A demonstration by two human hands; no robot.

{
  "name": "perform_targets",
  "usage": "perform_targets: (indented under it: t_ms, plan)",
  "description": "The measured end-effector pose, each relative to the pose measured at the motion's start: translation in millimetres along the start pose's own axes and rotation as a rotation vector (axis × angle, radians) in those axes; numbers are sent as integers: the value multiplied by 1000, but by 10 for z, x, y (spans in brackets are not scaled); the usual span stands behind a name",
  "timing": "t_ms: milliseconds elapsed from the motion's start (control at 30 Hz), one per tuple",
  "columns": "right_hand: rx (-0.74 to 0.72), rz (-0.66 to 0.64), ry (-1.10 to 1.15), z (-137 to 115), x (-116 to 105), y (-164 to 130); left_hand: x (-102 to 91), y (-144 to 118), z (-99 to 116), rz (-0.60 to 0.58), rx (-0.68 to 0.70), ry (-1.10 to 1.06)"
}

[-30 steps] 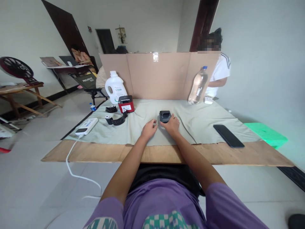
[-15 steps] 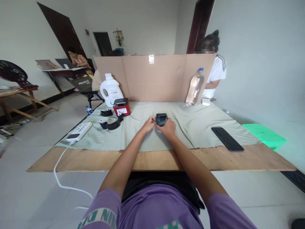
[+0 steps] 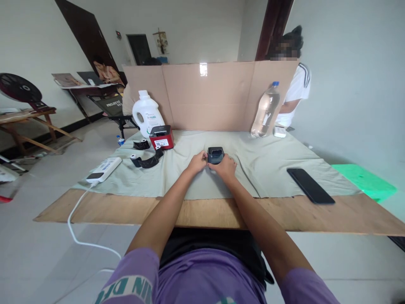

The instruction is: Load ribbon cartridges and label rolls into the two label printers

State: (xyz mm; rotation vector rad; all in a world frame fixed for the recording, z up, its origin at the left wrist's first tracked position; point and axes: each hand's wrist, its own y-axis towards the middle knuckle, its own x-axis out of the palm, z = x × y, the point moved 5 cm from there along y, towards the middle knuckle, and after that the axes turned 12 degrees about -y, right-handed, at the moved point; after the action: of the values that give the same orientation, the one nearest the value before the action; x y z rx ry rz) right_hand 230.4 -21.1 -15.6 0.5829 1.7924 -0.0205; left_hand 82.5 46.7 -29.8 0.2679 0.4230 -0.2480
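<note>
Head-camera footage is centred on a small dark device (image 3: pixel 215 154), which is gripped from both sides on the grey cloth (image 3: pixel 177 177) near the middle of the table (image 3: pixel 104 207). The left hand (image 3: pixel 198 162) is curled against the device's left side, with its fingertips touching the casing. The right hand (image 3: pixel 225 166) is closed around the device's near right corner, and its palm is rested on the cloth. The device is kept upright between them, its top opening turned upward.

Toward the far left corner of the cloth, a red and black printer (image 3: pixel 161 137) is placed just in front of a white detergent jug (image 3: pixel 147 114). Beside the printer, two black rolls (image 3: pixel 146 160) are laid, one partly unwound. At the left edge, a white power strip (image 3: pixel 103 169) is seen, and its cable (image 3: pixel 79 236) is trailed down off the table. Near the right edge, a black phone (image 3: pixel 310 185) is laid flat, well apart from the hands. A clear plastic bottle (image 3: pixel 266 110) is stood at the far right, against a cardboard screen (image 3: pixel 209 95) that is set along the far edge. Behind the screen, another person in a white shirt (image 3: pixel 295 95) is seated.
</note>
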Motion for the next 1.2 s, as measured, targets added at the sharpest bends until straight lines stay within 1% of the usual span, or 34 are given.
perform_targets:
  t_ms: [233, 467, 733, 1000, 1200]
  plan:
    - [9, -22, -2, -2, -27, 15, 8, -94, 41, 6, -17, 105]
    - [-6, 28, -30, 3, -13, 14, 15, -120, 76, 7, -27, 177]
    - [-10, 28, -33, -15, 9, -2, 3, -93, 60, -9, -23, 181]
    - [-12, -10, -55, -44, -55, -36, -15, -55, 33, -26, -11, 189]
    - [-13, -29, -27, -49, -80, -37, -5, -63, 43, -17, -19, 198]
